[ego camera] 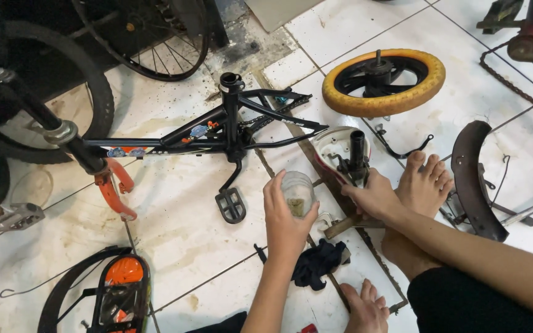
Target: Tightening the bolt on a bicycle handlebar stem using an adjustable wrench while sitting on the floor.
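— Left hand (285, 222)?
— Wrapped around a small clear jar (297, 192), fingers closed on it, just above the tiled floor (180, 246).
— Right hand (374, 197)?
— Pressed down beside an upturned white saddle (340, 151) with a black post; grip hard to tell from here.
— Around them?
— Dark rag (319, 262) just below the jar. Black bike frame (229, 126) to the left, pedal (231, 205) near. Yellow-tyred wheel (384, 82) beyond. Bare foot (424, 185) touching the right hand.

A small clear plastic jar (297, 193) with yellowish-green residue inside stands upright in the left hand's grasp. An upturned white bicycle saddle (340, 151) with a black post lies just beyond the right hand's fingertips.
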